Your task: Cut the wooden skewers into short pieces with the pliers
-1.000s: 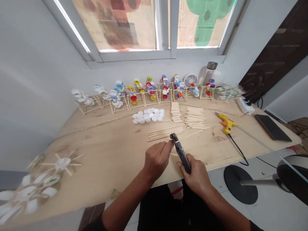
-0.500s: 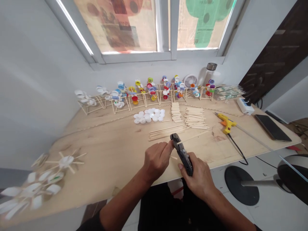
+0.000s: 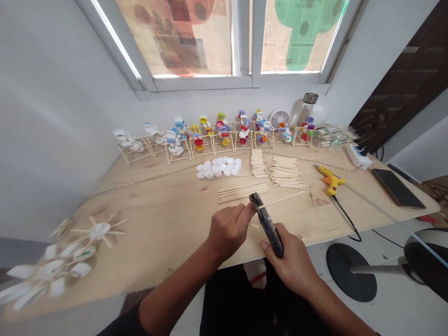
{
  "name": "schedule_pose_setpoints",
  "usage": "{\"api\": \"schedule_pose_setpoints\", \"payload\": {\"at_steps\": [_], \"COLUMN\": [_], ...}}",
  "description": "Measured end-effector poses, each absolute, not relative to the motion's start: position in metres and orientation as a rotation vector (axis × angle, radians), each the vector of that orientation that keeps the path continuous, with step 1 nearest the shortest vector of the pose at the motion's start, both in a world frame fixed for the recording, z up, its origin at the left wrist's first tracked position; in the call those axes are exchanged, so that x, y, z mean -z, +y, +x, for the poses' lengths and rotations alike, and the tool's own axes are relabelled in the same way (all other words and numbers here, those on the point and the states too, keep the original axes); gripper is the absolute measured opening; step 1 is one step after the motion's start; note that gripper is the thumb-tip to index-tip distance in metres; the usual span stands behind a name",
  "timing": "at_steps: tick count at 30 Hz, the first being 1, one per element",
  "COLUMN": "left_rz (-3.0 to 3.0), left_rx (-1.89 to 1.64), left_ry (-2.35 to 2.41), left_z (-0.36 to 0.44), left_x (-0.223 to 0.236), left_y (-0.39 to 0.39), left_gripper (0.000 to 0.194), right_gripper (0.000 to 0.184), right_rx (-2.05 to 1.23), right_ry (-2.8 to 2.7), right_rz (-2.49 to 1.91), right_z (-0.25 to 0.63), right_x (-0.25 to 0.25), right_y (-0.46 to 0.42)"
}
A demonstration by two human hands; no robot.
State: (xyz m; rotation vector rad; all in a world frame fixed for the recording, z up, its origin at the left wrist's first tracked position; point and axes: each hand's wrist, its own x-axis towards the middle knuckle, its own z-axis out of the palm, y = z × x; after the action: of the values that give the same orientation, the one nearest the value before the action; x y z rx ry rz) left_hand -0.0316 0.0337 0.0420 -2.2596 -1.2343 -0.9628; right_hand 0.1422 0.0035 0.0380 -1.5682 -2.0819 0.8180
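My right hand (image 3: 292,261) is wrapped round the handles of dark pliers (image 3: 269,229), whose jaws point up and away from me. A thin wooden stick (image 3: 283,200) lies across the jaws, its long end reaching out to the right over the table. My left hand (image 3: 231,229), fingers closed, pinches the stick's near end right beside the jaws. A short piece of stick (image 3: 253,226) shows on the table by the left fingers. Just beyond my hands is a row of long sticks (image 3: 241,192).
Behind lie white bottle caps (image 3: 217,170) and piles of short sticks (image 3: 284,171). Stick frames with coloured caps (image 3: 224,135) line the wall. A yellow glue gun (image 3: 331,181) and a phone (image 3: 398,187) are at right. White cap wheels (image 3: 51,270) sit at left.
The whole view has shifted slightly. Both hands, the pliers and the stick keep nearly the same position relative to each other.
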Motion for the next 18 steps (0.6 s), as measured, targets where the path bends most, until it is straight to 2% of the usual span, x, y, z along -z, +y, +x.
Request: {"api": "schedule_pose_setpoints", "payload": {"at_steps": [11, 18], "left_rz": [-2.612, -2.855], "left_rx": [1.208, 1.161], "left_ry": [-1.392, -1.535], "left_z": [-0.034, -0.042], "left_x": [-0.061, -0.071], "left_y": [0.027, 0.029], "left_gripper": [0.018, 0.019], "right_gripper": [0.018, 0.019], "right_rx": [-0.653, -0.619], "right_ry": [-2.147, -2.186], "right_rz": [-1.501, -1.522], "right_z": [0.144, 0.145], "right_x": [-0.038, -0.031], "right_y": [0.006, 0.007]}}
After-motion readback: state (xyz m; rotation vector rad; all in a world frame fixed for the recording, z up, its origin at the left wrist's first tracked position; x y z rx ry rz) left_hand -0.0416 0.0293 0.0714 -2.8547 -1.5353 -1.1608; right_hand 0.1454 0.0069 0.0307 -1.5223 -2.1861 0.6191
